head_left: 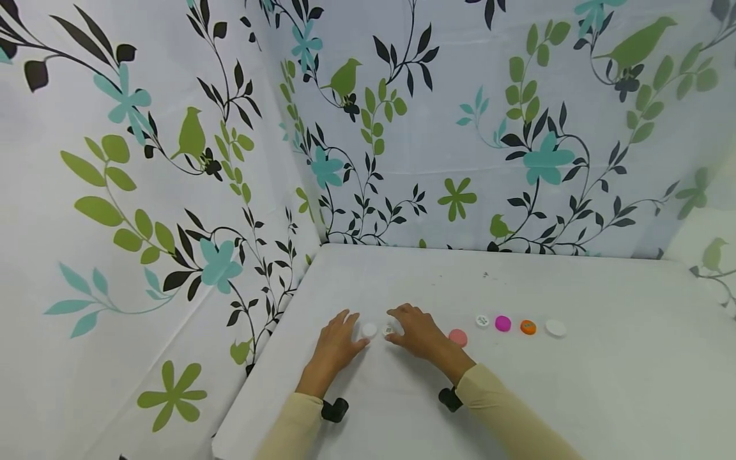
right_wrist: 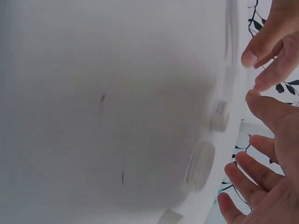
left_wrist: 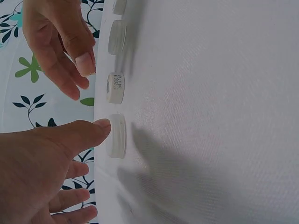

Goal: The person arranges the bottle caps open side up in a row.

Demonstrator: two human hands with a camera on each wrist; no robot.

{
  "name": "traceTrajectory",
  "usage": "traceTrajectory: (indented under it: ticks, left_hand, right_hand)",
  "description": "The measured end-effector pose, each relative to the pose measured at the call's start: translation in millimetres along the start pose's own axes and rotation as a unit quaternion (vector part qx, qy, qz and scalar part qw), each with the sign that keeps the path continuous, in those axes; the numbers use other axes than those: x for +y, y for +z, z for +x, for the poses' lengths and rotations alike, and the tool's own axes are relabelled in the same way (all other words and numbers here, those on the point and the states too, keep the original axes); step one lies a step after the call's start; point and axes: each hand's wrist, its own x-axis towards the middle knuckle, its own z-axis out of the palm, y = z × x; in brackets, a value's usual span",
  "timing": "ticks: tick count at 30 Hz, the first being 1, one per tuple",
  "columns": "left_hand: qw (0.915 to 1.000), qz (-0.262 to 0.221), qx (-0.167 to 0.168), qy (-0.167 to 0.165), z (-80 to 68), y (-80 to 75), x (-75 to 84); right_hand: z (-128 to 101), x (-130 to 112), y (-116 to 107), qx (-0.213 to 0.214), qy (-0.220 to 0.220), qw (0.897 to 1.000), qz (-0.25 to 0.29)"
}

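My left hand (head_left: 335,346) hovers by a round white cap (head_left: 369,329), fingers spread. In the left wrist view its thumb is at the edge of this cap (left_wrist: 117,136); I cannot tell whether they touch. Just right of it, a small white cap with dark print (head_left: 388,329) lies between the thumb and fingers of my right hand (head_left: 422,335), which are parted. The left wrist view shows this printed cap (left_wrist: 115,87) on the cloth, apart from the right fingertips. Both hands hold nothing.
Right of my right hand lie a coral cap (head_left: 458,337), a white cap with dark marks (head_left: 482,321), a magenta cap (head_left: 503,323), an orange cap (head_left: 528,327) and a white cap (head_left: 555,328). A white cloth covers the table (head_left: 621,383). Patterned curtains (head_left: 402,160) border it behind and left.
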Motion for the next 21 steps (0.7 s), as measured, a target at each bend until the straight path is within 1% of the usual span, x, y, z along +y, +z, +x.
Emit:
traceTrajectory:
  ticks: [3,6,9,13,15,21]
  left_hand:
    - [0.9998,-0.002,-0.017,-0.013,1.1,-0.6,0.1]
    - [0.9996,-0.007,-0.023,-0.016,1.9,-3.2,1.0]
    - [0.9996,-0.012,-0.021,-0.014,3.9,-1.2,3.3]
    - [0.9998,-0.01,-0.015,-0.011,7.0,3.3,1.3]
    - [0.9998,-0.006,-0.014,-0.008,8.1,5.0,-0.2]
    - [0.9995,-0.01,-0.027,-0.014,9.8,7.1,-0.5]
  right_hand:
    - [7,-4,9,-0.002,0.0,1.0,-0.001]
    - [13,-9,16,-0.001,-0.005,1.0,-0.018]
    - [16,-12,20,-0.003,-0.016,0.999,-0.043]
    - [19,-17,23,-0.005,-0.028,0.997,-0.067]
    - [20,-19,25,-0.007,-0.026,0.997,-0.071]
    - [24,-22,28,-0.017,-0.01,0.996,-0.084]
